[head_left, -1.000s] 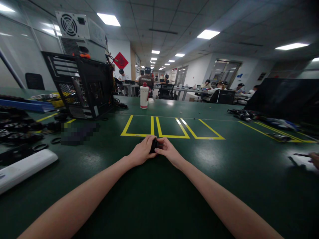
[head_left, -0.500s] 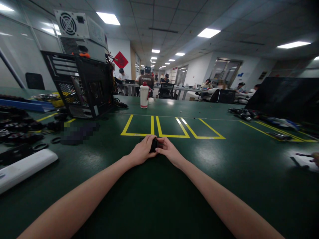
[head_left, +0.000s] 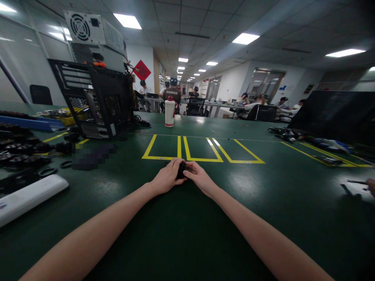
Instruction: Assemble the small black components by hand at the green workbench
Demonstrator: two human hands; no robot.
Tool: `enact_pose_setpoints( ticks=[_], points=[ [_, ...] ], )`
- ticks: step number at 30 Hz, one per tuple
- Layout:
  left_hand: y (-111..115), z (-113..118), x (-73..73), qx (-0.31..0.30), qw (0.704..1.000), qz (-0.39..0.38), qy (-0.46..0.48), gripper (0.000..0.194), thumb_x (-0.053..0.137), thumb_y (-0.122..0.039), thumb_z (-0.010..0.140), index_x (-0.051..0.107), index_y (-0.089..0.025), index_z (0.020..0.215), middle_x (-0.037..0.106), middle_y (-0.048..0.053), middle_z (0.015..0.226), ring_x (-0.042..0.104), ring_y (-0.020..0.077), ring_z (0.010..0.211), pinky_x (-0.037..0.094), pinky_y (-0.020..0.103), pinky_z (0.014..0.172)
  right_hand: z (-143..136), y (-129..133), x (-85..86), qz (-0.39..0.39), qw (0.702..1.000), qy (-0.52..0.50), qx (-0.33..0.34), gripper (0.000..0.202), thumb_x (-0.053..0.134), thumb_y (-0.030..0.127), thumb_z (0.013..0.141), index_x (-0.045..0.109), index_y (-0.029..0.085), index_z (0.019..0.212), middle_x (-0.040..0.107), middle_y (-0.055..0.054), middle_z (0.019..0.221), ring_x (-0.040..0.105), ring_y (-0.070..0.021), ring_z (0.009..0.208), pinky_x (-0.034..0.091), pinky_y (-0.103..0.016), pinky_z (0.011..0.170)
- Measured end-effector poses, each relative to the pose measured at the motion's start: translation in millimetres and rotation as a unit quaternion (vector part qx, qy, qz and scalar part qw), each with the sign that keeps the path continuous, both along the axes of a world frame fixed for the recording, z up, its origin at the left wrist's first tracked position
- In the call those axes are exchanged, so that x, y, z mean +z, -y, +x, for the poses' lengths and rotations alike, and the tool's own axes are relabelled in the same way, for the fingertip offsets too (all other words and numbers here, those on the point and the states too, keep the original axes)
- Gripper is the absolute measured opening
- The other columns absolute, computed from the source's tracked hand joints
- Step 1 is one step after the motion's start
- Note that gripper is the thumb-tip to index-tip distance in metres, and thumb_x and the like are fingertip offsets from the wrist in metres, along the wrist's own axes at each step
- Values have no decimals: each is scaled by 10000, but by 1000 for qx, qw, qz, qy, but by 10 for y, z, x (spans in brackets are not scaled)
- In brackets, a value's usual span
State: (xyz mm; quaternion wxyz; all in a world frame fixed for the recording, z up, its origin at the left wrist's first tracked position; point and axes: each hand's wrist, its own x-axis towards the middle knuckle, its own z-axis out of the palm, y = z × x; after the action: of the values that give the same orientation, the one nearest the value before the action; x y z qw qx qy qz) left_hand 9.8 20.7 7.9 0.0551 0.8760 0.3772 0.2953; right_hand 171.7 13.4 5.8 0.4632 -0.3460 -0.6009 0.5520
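Between my two hands is a small black object (head_left: 181, 171), mostly covered by fingers, so I cannot make out its kind. My left hand (head_left: 167, 175) is closed around its left side, the back of the hand facing up. From the right, my right hand (head_left: 199, 176) grips it with thumb and fingertips. Both hands are low over the green table (head_left: 187, 234), just on the near side of the yellow tape outlines (head_left: 202, 159).
At the left stand a black computer case (head_left: 117, 105) with power supplies (head_left: 96, 31) on top, and a long white object (head_left: 32, 201). A white bottle (head_left: 169, 114) stands behind the tape. Cables (head_left: 285, 134) lie at right. Another person's hand (head_left: 371, 185) holds a pen at the right edge.
My right thumb has shifted slightly on the black object. Otherwise both hands and the surroundings look nearly the same.
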Motion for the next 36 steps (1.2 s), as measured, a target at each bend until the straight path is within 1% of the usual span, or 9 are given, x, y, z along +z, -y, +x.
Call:
enact_pose_setpoints(
  ticks=[3, 9, 14, 21, 23, 26, 29, 33, 36],
  points=[
    [8, -7, 6, 1, 1000, -3, -1, 547, 552, -308, 728, 246, -216, 1172, 368, 83, 1155, 462, 232, 1016, 464, 388, 771, 1, 17, 19, 5, 1000, -8, 25, 312, 607, 205, 664, 490, 233, 952, 497, -19, 1043, 489, -168, 993, 389, -356, 865],
    [8, -8, 7, -3, 1000, -2, 6, 560, 559, -340, 722, 246, -219, 1170, 366, 81, 1160, 461, 228, 1022, 455, 390, 788, -6, 13, 4, 35, 999, 31, -25, 237, 538, 308, 725, 503, 218, 941, 520, -15, 988, 470, -155, 993, 354, -349, 901],
    [12, -3, 10, 1, 1000, -5, 1, 553, 549, -342, 731, 244, -219, 1175, 368, 81, 1159, 459, 231, 1028, 450, 399, 799, 4, -28, -32, 14, 999, 35, -34, 264, 559, 292, 711, 505, 214, 957, 525, -25, 1002, 477, -163, 983, 362, -350, 888],
    [14, -4, 9, 6, 1000, -10, -2, 580, 559, -323, 725, 231, -213, 1190, 355, 90, 1179, 468, 233, 1017, 454, 396, 786, 6, 5, -2, 25, 1000, -4, 18, 285, 595, 234, 681, 494, 222, 948, 521, -20, 1022, 488, -159, 992, 375, -342, 881],
    [10, 3, 9, 7, 1000, -8, -2, 576, 560, -323, 725, 235, -207, 1186, 364, 90, 1168, 462, 237, 1026, 449, 397, 798, -4, -1, -17, 33, 999, -7, 6, 279, 595, 227, 681, 493, 223, 941, 525, -16, 1002, 482, -151, 996, 362, -334, 896],
    [6, 10, 8, 3, 1000, 1, 2, 570, 562, -328, 726, 242, -196, 1179, 371, 90, 1157, 452, 232, 1036, 436, 391, 823, -17, -26, -45, 34, 999, 11, -30, 234, 558, 281, 716, 497, 216, 932, 535, -16, 964, 486, -145, 974, 354, -335, 895],
    [9, 7, 10, 1, 1000, 1, 0, 563, 557, -329, 731, 242, -203, 1179, 369, 89, 1161, 458, 228, 1026, 438, 395, 815, -18, -46, -55, 21, 999, 26, -42, 264, 558, 316, 712, 504, 208, 947, 541, -26, 976, 482, -155, 979, 358, -338, 883],
    [18, -7, 19, 6, 1000, -10, -5, 555, 542, -344, 739, 238, -218, 1185, 361, 88, 1175, 466, 233, 1017, 448, 406, 792, -2, -33, -26, -3, 999, 31, -26, 276, 558, 316, 708, 517, 194, 953, 545, -41, 1015, 485, -163, 984, 354, -347, 889],
    [20, -11, 25, 8, 1000, -15, -11, 563, 546, -334, 736, 235, -212, 1188, 357, 90, 1181, 477, 233, 998, 461, 395, 771, 5, 8, 11, 4, 1000, 20, 3, 305, 599, 260, 676, 498, 211, 960, 528, -29, 1035, 491, -162, 985, 377, -343, 873]
  ],
)
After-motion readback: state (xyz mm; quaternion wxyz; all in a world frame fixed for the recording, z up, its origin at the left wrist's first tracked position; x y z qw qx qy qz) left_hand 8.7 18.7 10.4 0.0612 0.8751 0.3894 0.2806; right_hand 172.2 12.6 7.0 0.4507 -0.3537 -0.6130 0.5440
